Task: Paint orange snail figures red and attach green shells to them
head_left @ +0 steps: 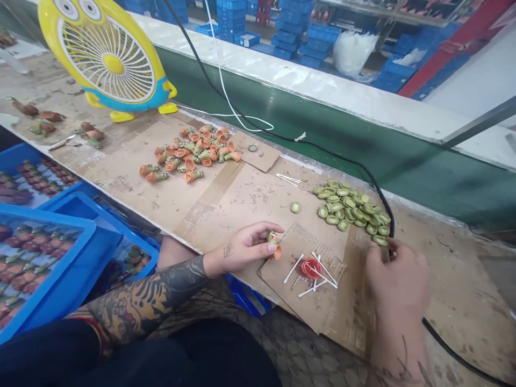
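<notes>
My left hand [245,248] is shut on a small orange-and-green bell-shaped figurine [274,243], which it holds just above the cardboard. My right hand [397,282] is blurred at the lower edge of a heap of green oval pieces [346,207], with its fingertips at or beside one of them. Between my hands, cotton swabs lie around a red round dish [311,267] on a cardboard piece [300,290]. One loose green oval piece [295,207] sits apart from the heap. Further left lies a pile of orange-and-green figurines [189,153].
Blue crates [48,258] holding rows of painted figurines stand at the left, below the bench edge. A black cable [374,185] runs along the cardboard-covered bench behind the green heap. A yellow cartoon-shaped fan [108,56] stands at the back left, with more figurines in front of it.
</notes>
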`<move>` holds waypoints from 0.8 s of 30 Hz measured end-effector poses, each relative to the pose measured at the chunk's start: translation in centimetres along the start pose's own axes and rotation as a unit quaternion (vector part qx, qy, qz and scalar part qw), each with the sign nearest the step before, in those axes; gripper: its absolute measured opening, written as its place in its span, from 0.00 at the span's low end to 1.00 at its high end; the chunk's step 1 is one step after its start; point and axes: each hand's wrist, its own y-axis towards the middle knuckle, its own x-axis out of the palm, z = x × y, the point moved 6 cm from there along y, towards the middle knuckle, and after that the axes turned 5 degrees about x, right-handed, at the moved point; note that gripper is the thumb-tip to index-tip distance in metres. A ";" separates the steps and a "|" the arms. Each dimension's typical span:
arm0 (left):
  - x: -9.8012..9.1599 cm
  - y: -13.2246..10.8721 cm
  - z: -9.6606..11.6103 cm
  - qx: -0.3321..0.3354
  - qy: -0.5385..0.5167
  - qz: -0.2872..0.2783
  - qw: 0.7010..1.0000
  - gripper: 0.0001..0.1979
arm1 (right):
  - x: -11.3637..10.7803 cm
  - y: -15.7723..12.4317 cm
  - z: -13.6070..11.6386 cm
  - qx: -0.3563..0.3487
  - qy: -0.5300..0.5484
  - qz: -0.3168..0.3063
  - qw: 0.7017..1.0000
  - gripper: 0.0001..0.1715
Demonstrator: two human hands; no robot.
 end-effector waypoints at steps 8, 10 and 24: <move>0.0 -0.1 0.0 0.016 0.018 -0.005 1.000 0.28 | 1.3 1.3 1.4 0.012 -0.047 -0.055 0.997 0.36; 0.1 0.0 0.0 0.014 0.014 -0.007 1.000 0.27 | 1.3 -0.5 2.1 0.018 -0.019 -0.087 0.996 0.36; 0.1 -0.2 0.4 0.011 0.019 0.000 1.000 0.27 | 0.7 -4.9 4.3 -0.032 -0.008 -0.110 0.993 0.38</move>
